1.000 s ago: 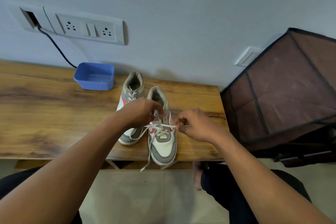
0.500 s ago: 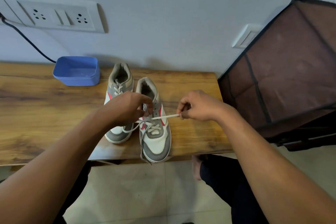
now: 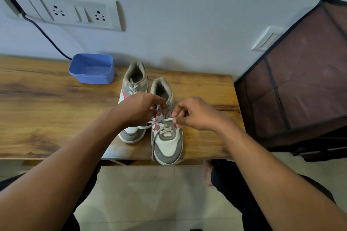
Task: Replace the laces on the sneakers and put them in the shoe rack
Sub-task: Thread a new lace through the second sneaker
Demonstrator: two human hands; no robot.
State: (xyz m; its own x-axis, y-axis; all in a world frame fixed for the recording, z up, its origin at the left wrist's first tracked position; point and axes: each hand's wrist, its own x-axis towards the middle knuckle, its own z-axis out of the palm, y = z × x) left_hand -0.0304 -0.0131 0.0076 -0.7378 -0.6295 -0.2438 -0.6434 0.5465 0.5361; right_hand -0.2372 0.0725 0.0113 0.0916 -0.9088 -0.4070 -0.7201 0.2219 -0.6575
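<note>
left hand (image 3: 139, 110) sits over the upper part of the near sneaker (image 3: 169, 144), fingers (image 3: 163, 108) curled down tight, thumb and forefinger tips closed at the eyelet row where they seem to nip the edge of the upper; the palm hides the rest of that contact. right hand (image 3: 195, 113) just right of the same sneaker, its fingers (image 3: 177, 112) bent in, thumb and forefinger pinching one end of the white lace (image 3: 165, 119). the other fingers are folded loosely into the palm. the lace runs fairly straight from that pinch leftward across the sneaker and passes under the left hand. lower rows are already crossed above the toe. a loose end trails down the sneaker's left side to the near edge of the bench (image 3: 47, 108). this sneaker stands upright, toe toward the near edge and slightly overhanging it. far sneaker (image 3: 134, 80) stands just beside it on the left, set farther back, laced as far as can be seen, its middle covered by the left hand. blue tub (image 3: 92, 68) rests on the bench at the far side, left of the sneakers, near the wall. shoe rack (image 3: 300, 80) with a dark mesh cover stands right of the bench, apart from both sneakers. socket panel (image 3: 75, 13) on the wall at far left, a black cable (image 3: 47, 37) dropping from it behind the tub.
</note>
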